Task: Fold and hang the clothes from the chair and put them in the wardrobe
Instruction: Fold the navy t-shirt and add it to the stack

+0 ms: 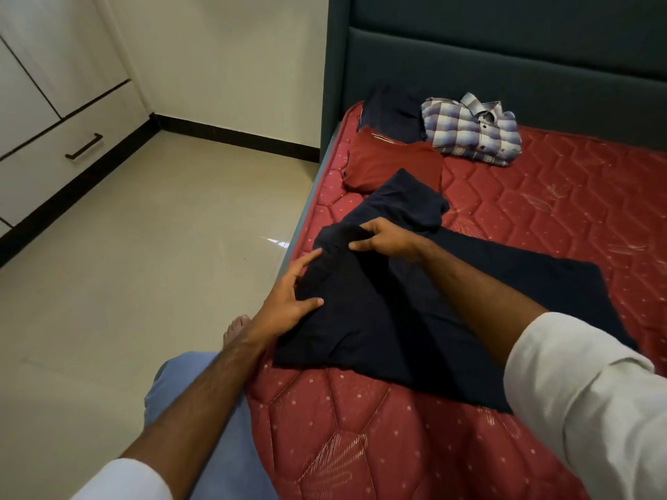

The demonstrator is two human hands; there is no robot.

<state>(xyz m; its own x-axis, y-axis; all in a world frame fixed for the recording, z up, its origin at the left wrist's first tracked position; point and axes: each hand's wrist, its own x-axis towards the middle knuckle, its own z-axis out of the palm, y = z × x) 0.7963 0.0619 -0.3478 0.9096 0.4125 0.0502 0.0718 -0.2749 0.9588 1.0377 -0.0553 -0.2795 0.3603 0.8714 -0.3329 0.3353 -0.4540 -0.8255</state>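
A dark navy garment [415, 312] lies spread on the red quilted mattress [541, 211], with one part reaching up toward the headboard. My right hand [386, 238] pinches a fold of it near the mattress's left edge. Just below, my left hand [288, 294] rests on the cloth with fingers spread and mostly straight. Beyond them lie a folded red shirt [393, 164], a folded dark garment [393, 111] and a folded checked shirt [472, 129].
A dark teal padded headboard [505, 59] closes the far end of the bed. White wardrobe doors and a drawer with a black handle [83, 146] stand at the left across a beige tiled floor [144, 265]. My bare foot [236, 328] is beside the bed.
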